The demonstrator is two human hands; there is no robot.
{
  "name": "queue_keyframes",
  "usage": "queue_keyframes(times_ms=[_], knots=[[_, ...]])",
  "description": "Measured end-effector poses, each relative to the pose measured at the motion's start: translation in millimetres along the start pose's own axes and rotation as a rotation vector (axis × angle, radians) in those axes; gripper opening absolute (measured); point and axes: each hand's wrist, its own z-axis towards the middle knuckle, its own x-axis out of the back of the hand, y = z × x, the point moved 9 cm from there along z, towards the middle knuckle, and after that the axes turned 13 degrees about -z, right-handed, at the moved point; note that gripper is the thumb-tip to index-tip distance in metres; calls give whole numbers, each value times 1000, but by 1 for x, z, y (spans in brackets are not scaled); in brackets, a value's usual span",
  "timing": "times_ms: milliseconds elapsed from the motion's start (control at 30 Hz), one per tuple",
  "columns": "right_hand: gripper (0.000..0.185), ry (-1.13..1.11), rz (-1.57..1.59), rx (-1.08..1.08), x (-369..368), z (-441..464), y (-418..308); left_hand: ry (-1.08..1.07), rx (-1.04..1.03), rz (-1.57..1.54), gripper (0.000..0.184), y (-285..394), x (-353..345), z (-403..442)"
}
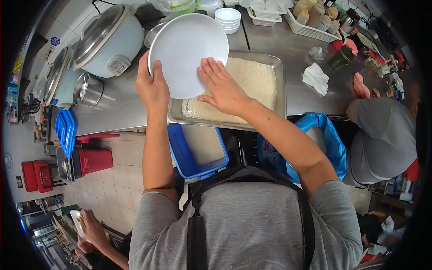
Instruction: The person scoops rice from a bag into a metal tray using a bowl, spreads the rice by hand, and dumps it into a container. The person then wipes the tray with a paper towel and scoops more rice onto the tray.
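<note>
A large white bowl (pixel 186 49) is held tilted over a metal tray (pixel 281 85) of pale grains that look like uncooked rice (pixel 254 76). My left hand (pixel 152 85) grips the bowl's left rim, the thumb on the inner face and the fingers behind it. Against the lower right part of the inner face lies my right hand (pixel 224 90), its fingers stretched out flat. No grains can be made out inside the bowl. Below the counter's edge stands a blue tub (pixel 174 135) with pale contents.
Rice cookers (pixel 112 49) and a steel pot (pixel 92 94) stand at the left. Small white bowls (pixel 227 20) are stacked behind the tray. A crumpled tissue (pixel 316 79) and a bottle basket (pixel 306 29) sit to the right. A blue bag (pixel 335 144) and another person (pixel 382 139) are close on the right.
</note>
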Motion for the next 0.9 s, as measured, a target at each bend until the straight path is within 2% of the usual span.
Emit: queue_keyframes(times_ms=[133, 233, 333, 433, 533, 633, 733, 833, 900], knots=[[69, -18, 128, 60, -3, -6, -13, 50, -13, 31, 26, -4, 0, 1], [65, -250, 146, 56, -14, -8, -13, 27, -59, 123, 26, -1, -1, -1], [63, -188, 102, 77, -2, 0, -17, -2, -55, 86, 26, 0, -5, -3], [67, -15, 28, 101, 19, 9, -30, -28, -102, 44, 26, 10, -12, -5], [73, -74, -34, 19, 3, 5, -21, -47, -193, 49, 26, 27, -16, -4], [79, -282, -402, -7, -9, -8, -11, -50, -330, 137, 28, 33, -16, -2], [80, -698, -479, -109, -20, -22, -6, -47, -388, 200, 32, 30, -14, -3], [77, -336, -328, -100, 0, -9, -22, -47, -369, 194, 32, 30, -15, -4], [71, -203, -243, -21, 8, -1, -34, -47, -368, 181, 32, 31, -15, -7]])
